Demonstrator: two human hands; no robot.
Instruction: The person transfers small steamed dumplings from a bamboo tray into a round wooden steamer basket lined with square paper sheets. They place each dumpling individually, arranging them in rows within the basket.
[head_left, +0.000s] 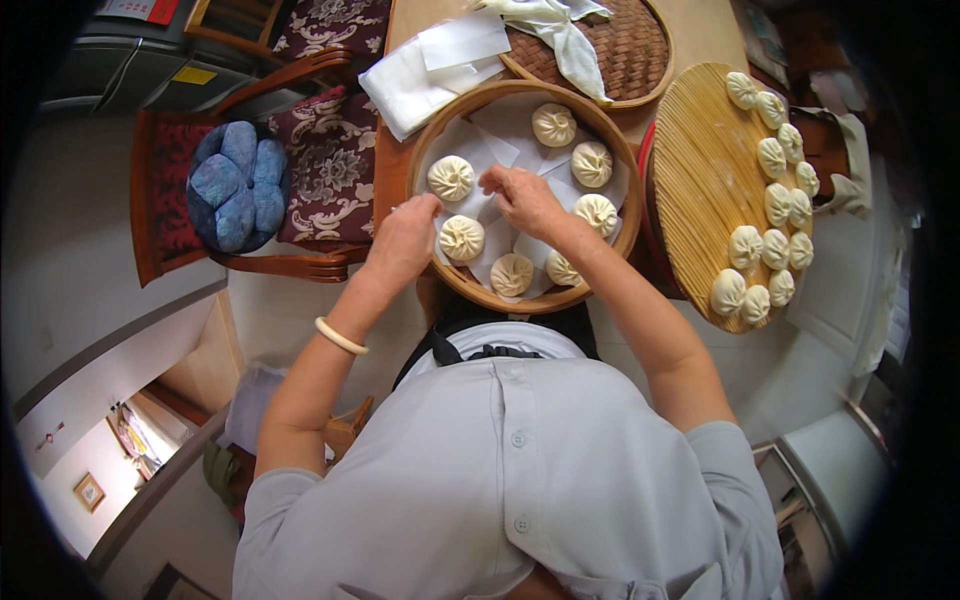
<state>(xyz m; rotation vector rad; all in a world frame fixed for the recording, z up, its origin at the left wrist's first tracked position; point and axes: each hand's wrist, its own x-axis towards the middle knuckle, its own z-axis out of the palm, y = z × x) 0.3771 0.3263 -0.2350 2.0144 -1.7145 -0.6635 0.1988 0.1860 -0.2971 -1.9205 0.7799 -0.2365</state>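
A round bamboo steamer (630, 225) lined with overlapping white paper sheets (499, 150) sits before me. Several pleated dough buns rest around its inside, among them one bun (451, 178) at the upper left and another bun (461, 238) below it. My left hand (407, 238) is at the steamer's left rim, beside these two buns, fingers bent; whether it pinches anything is hidden. Over the middle of the steamer, my right hand (525, 199) reaches left with curled fingers above the paper. No bun shows in it, but its grip is unclear. My right forearm partly covers a lower bun (562, 268).
To the right, a ridged round wooden board (690, 180) carries several more buns (777, 202) along its far side. Behind the steamer lie a stack of white paper sheets (412, 86) and a woven lid (630, 45) with a white cloth (574, 56). A cushioned chair (322, 169) stands left.
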